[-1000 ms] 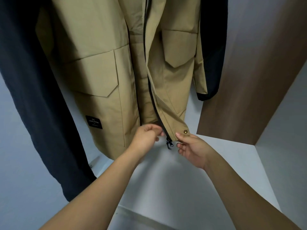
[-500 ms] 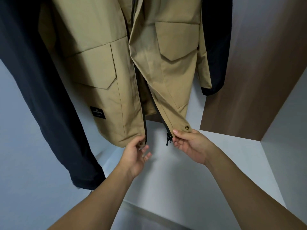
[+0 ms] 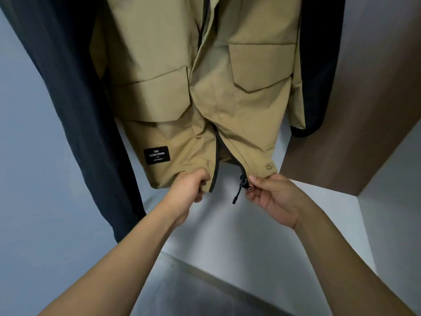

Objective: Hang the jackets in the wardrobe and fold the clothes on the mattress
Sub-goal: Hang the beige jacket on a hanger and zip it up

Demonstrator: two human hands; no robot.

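Both hands, left hand (image 3: 190, 187) and right hand (image 3: 271, 197), pinch the khaki jacket (image 3: 205, 92) hem.

Left hand (image 3: 189, 190) now closed around left hem corner of tan jacket (image 3: 159, 87), up from loosely under it half a second ago, hem bunched in fingers. Two front panels drawn nearer, gap at bottom narrower. Right hand (image 3: 271, 197) shifted from hem edge to zipper slider (image 3: 245, 181) at fingertips, pull cord (image 3: 237, 195) dangling just below.
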